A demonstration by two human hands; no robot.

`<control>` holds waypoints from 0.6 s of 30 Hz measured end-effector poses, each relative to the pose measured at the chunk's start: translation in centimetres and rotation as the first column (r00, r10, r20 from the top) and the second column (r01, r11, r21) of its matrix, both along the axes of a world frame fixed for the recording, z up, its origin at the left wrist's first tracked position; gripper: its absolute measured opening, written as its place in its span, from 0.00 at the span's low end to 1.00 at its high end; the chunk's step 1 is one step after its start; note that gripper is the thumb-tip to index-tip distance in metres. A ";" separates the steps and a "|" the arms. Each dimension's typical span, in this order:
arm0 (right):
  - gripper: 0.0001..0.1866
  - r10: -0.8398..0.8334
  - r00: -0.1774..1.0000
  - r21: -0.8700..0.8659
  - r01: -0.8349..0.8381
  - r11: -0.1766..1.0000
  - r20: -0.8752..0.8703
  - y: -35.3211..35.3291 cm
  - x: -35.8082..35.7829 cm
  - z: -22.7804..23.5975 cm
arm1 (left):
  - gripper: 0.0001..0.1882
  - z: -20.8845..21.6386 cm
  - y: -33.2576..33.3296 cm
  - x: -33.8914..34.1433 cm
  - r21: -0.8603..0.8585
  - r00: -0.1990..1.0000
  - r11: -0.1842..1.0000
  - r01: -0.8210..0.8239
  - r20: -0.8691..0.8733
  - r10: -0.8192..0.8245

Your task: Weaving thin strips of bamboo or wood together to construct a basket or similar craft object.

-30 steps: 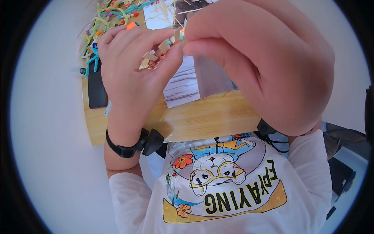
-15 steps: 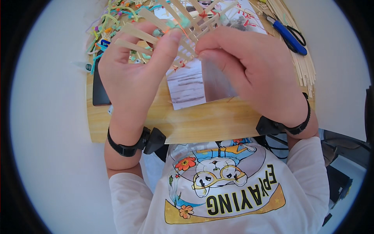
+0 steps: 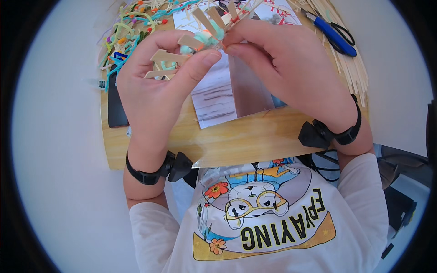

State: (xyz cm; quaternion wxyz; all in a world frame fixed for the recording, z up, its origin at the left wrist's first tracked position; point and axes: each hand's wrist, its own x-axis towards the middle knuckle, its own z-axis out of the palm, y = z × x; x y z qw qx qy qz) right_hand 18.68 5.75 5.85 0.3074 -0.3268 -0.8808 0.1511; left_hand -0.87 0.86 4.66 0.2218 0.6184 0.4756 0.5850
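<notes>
Between my hands is a woven piece of flat bamboo strips (image 3: 207, 22), with fuzzy mint-green yarn (image 3: 203, 38) and thin orange-red ties on it. Its strip ends fan out towards me, tilted nearly edge-on. My left hand (image 3: 159, 82) grips its left side, thumb in front and fingers mostly hidden behind. At the right edge, thumb and forefinger of my right hand (image 3: 287, 68) are pinched together by an orange-red tie; what exactly lies between those fingertips is hidden. Beneath, a printed sheet (image 3: 214, 100) lies on the wooden table.
Blue-handled pliers (image 3: 334, 36) lie at the right on a bundle of thin bamboo strips (image 3: 353, 77). Colourful fuzzy stems and beads (image 3: 129, 27) are heaped at the far left. A dark flat device (image 3: 117, 107) rests by the left table edge (image 3: 150, 154).
The woven piece has turned from showing its open lattice face to nearly edge-on. Both hands have shifted slightly, the right one a little up and left, still gripping.
</notes>
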 end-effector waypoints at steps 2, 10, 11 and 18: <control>0.05 0.022 1.000 0.030 -0.022 0.999 -0.007 0.0 -0.1 0.0 | 0.17 0.1 0.0 -0.2 -0.015 0.980 1.000 -0.005 -0.200 0.002; 0.06 0.063 0.996 0.030 -0.065 0.997 0.059 -0.3 -0.3 0.0 | 0.11 -0.1 -0.2 0.8 -0.115 0.997 0.991 -0.076 0.026 0.079; 0.06 0.069 0.993 0.035 -0.073 0.997 0.091 -0.3 -0.3 0.0 | 0.11 -0.1 -0.3 0.8 -0.141 0.993 0.987 -0.079 0.077 0.090; 0.05 0.108 0.991 -0.237 -0.124 0.964 -0.080 -0.1 0.9 1.1 | 0.13 0.0 0.3 -0.2 -0.115 0.969 0.978 -0.173 0.155 0.190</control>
